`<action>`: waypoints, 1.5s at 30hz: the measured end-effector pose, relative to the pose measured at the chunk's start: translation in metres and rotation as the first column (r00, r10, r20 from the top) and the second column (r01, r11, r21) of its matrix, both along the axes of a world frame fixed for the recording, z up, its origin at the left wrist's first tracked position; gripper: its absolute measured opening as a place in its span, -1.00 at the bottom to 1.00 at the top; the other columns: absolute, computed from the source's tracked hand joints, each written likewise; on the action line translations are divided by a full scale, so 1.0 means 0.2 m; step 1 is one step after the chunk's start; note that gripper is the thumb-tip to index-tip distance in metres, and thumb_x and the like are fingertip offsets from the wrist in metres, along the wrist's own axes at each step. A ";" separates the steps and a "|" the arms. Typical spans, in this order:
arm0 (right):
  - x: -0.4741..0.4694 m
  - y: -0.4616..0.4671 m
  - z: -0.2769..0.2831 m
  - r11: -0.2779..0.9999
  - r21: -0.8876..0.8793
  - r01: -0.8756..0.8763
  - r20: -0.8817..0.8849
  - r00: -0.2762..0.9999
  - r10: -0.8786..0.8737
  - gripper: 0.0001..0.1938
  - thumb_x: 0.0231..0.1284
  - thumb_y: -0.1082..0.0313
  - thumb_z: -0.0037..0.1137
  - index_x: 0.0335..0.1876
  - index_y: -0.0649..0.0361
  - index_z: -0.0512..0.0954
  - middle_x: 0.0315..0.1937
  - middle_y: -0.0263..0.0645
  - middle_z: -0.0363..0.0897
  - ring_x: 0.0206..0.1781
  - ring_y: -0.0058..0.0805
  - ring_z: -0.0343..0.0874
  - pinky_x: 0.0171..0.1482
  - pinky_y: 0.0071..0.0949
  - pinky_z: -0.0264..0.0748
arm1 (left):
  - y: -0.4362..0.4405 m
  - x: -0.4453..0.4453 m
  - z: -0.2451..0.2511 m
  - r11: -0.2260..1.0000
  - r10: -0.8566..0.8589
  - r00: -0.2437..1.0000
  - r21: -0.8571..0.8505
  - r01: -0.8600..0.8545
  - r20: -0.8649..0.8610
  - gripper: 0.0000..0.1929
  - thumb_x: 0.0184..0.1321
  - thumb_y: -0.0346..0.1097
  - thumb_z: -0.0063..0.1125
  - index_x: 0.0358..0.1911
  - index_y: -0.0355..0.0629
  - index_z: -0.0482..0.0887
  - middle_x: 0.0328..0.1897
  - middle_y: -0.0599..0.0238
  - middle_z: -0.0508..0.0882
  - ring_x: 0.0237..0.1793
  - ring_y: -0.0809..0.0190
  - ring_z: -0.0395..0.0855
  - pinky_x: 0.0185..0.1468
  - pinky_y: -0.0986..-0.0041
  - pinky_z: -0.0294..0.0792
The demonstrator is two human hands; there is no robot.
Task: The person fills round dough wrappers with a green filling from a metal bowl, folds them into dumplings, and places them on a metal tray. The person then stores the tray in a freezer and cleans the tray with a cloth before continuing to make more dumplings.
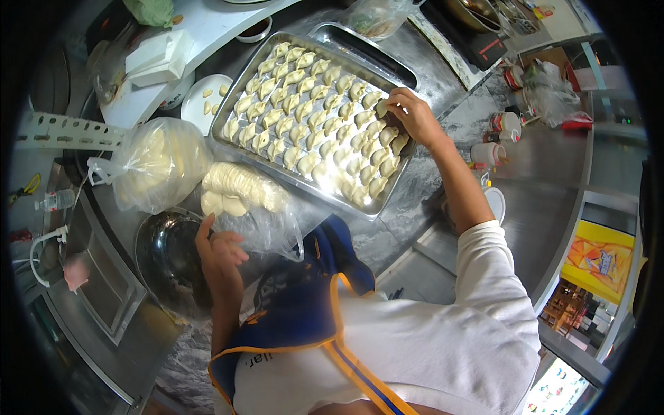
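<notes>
My right hand (416, 115) pinches a folded dumpling (382, 108) at the far right corner of a steel tray (301, 165). Rows of pleated dumplings (294, 78) cover much of the tray, with glare over the near part. My left hand (222, 251) is empty, its fingers apart, just below a stack of round dough wrappers (244, 182). That stack lies partly out of a clear plastic bag (264, 225). Whether the left index finger touches the lowest wrappers, I cannot tell.
A tied plastic bag of dough wrappers (161, 163) stands at left, above a dark metal bowl (168, 259). Beyond are a white plate (196, 101) with small dough pieces, a sauce bowl (255, 32) and another steel tray (332, 33). Jars (506, 124) stand at right.
</notes>
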State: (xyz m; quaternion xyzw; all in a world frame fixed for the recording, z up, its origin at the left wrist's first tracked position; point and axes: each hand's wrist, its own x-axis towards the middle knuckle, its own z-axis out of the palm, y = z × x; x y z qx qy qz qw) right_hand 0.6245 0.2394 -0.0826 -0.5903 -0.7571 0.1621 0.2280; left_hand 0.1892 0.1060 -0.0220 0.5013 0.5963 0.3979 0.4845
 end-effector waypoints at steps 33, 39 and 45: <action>-1.64 -0.37 -0.12 0.861 0.185 -0.474 0.298 0.862 0.410 -0.95 0.01 0.36 0.01 -0.40 0.07 0.42 -0.33 -0.30 0.43 -0.12 -0.33 0.38 -0.11 -0.35 0.26 | -0.46 -0.43 -0.02 0.936 0.330 0.940 0.099 -0.338 0.087 -0.67 0.32 -0.48 -0.16 0.15 -0.26 0.37 -0.17 0.23 0.60 -0.47 0.42 0.52 -0.38 0.67 0.32; -1.54 -0.49 0.08 0.865 0.306 -0.399 -0.230 0.850 0.473 -0.85 -0.11 0.46 0.09 -0.39 0.14 0.39 -0.49 -0.16 0.39 -0.37 -0.04 0.40 -0.30 -0.17 0.32 | -0.40 -0.39 -0.05 0.975 0.174 0.984 0.137 -0.176 0.028 -0.70 0.26 -0.50 -0.04 0.08 -0.23 0.49 -0.04 0.22 0.59 -0.13 0.30 0.54 -0.07 0.53 0.40; -1.55 -0.63 0.33 0.957 -0.053 -0.285 -0.557 0.804 0.208 -0.84 0.13 0.57 0.19 -0.18 0.28 0.51 -0.28 -0.24 0.56 -0.19 -0.51 0.56 -0.15 -0.54 0.50 | -0.31 -0.31 0.01 0.993 0.043 0.998 0.114 -0.039 -0.036 -0.69 0.25 -0.51 0.00 0.08 -0.29 0.45 0.04 0.17 0.56 0.07 0.28 0.51 0.05 0.50 0.37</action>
